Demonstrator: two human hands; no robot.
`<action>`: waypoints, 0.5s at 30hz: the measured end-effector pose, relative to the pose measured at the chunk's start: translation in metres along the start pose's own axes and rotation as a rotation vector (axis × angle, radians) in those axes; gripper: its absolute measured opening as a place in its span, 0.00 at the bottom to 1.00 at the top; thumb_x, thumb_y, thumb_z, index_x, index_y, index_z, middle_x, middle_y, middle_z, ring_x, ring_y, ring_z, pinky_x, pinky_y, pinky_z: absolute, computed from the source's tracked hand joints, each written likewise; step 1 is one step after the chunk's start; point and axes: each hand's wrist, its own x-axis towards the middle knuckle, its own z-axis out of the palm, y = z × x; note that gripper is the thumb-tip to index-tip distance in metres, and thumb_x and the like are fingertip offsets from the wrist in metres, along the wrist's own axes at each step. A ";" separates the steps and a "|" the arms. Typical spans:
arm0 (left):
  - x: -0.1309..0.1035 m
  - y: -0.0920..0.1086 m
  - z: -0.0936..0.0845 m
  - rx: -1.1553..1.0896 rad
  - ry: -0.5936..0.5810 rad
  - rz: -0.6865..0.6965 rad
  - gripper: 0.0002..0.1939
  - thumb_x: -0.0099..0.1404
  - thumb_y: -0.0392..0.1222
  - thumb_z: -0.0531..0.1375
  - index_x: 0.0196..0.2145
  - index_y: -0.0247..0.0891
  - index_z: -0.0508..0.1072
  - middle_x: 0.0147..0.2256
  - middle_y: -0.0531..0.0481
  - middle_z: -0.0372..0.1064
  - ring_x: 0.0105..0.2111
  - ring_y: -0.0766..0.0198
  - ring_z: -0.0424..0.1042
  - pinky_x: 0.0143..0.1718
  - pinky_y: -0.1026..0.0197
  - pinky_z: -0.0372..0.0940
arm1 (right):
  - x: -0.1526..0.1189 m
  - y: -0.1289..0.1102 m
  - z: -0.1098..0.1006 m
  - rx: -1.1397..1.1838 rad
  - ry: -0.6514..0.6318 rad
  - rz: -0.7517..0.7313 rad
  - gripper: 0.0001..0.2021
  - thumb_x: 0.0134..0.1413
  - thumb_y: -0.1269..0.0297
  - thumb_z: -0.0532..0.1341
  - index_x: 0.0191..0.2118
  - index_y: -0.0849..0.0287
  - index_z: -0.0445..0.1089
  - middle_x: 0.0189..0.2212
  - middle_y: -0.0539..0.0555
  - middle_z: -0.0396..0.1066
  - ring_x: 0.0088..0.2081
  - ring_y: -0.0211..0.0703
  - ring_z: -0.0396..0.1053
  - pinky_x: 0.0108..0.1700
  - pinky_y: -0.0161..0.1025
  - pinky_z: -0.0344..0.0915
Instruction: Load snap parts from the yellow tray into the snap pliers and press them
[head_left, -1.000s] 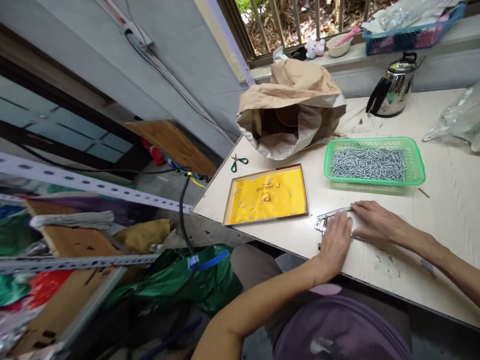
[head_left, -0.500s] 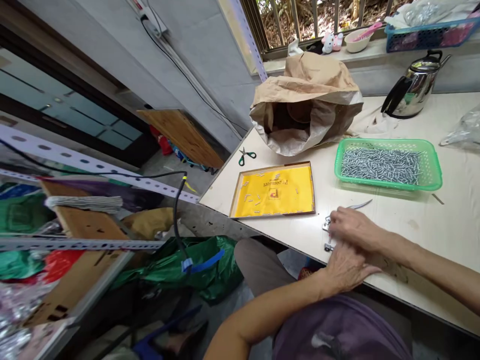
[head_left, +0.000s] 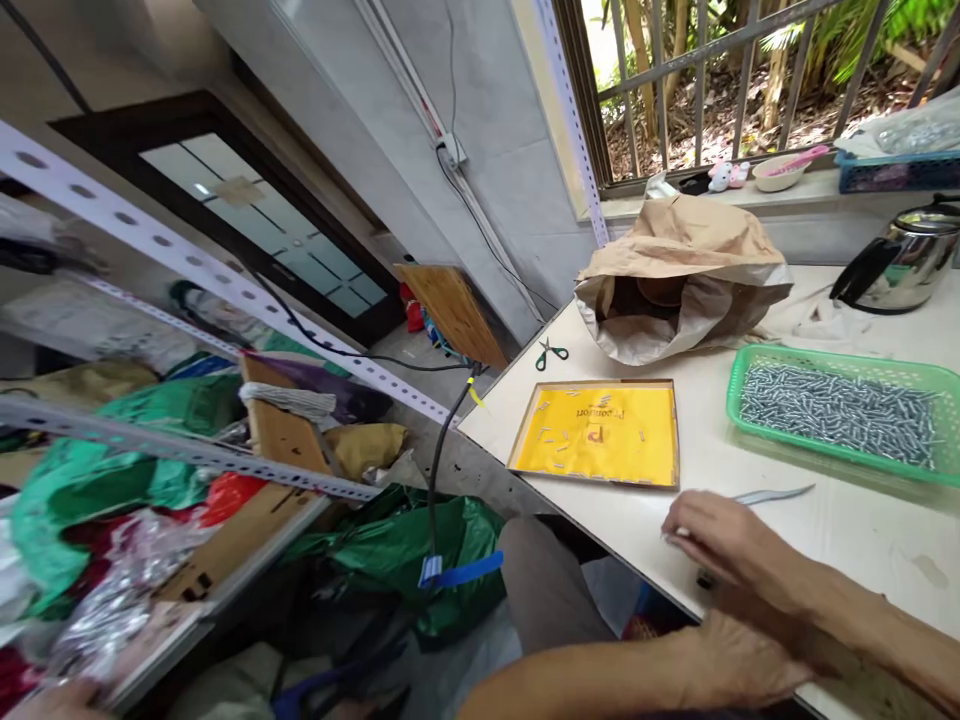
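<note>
My right hand is over the near edge of the white table, its fingers curled together. A small light-coloured bit shows at its fingertips, too small to name. Just below them is a small dark fitting. My left hand is beneath the right forearm, smeared by motion, its fingers hidden. Behind the right hand lies a thin curved grey tool. To the left is a shallow tray with a yellow bottom and several small metal pins. A green basket full of short metal pins stands to the right.
Green-handled scissors lie near the table's left corner. Behind the tray stands an open paper bag, with a steel kettle at the back right. A black cable hangs by the shelving. Part of another hand shows bottom left.
The view has swung up and left, so the table things sit lower and farther right. My left hand has moved back toward me, away from the right fingertips.
</note>
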 end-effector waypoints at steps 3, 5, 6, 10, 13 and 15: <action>0.005 -0.014 -0.020 0.084 0.097 0.132 0.22 0.70 0.50 0.51 0.55 0.37 0.69 0.52 0.37 0.68 0.55 0.50 0.66 0.55 0.52 0.66 | 0.009 0.013 -0.056 -0.086 0.371 0.024 0.08 0.62 0.70 0.53 0.43 0.52 0.66 0.33 0.51 0.71 0.35 0.41 0.70 0.37 0.38 0.68; 0.012 -0.038 -0.045 0.179 0.235 0.031 0.15 0.71 0.45 0.51 0.42 0.37 0.75 0.42 0.40 0.72 0.45 0.56 0.71 0.48 0.55 0.68 | 0.003 0.037 -0.092 -0.314 0.554 0.144 0.05 0.64 0.64 0.54 0.41 0.51 0.66 0.32 0.51 0.71 0.33 0.42 0.69 0.34 0.39 0.67; 0.018 -0.054 -0.058 0.235 0.287 -0.121 0.13 0.71 0.41 0.51 0.38 0.37 0.75 0.37 0.41 0.72 0.40 0.58 0.71 0.43 0.56 0.69 | -0.003 0.050 -0.106 -0.433 0.546 0.203 0.07 0.64 0.58 0.54 0.38 0.51 0.67 0.31 0.52 0.71 0.33 0.43 0.70 0.33 0.40 0.66; 0.046 -0.118 -0.107 0.327 0.187 -0.757 0.10 0.69 0.41 0.55 0.34 0.36 0.75 0.35 0.43 0.71 0.40 0.57 0.69 0.41 0.57 0.66 | -0.045 0.077 -0.115 -0.708 0.278 0.550 0.32 0.64 0.43 0.34 0.44 0.55 0.69 0.33 0.61 0.68 0.30 0.52 0.67 0.24 0.46 0.62; 0.062 -0.146 -0.121 0.277 -0.007 -0.981 0.11 0.67 0.45 0.58 0.34 0.35 0.75 0.39 0.41 0.73 0.45 0.54 0.70 0.43 0.57 0.65 | -0.074 0.055 -0.080 -0.434 0.222 0.543 0.25 0.65 0.46 0.39 0.47 0.50 0.67 0.36 0.58 0.69 0.32 0.49 0.70 0.28 0.46 0.68; 0.067 -0.154 -0.121 0.242 -0.102 -1.026 0.10 0.66 0.43 0.58 0.35 0.35 0.76 0.41 0.41 0.74 0.46 0.54 0.71 0.42 0.57 0.64 | -0.088 0.031 -0.050 -0.183 0.171 0.507 0.18 0.66 0.50 0.45 0.47 0.50 0.67 0.37 0.55 0.70 0.34 0.46 0.72 0.32 0.41 0.70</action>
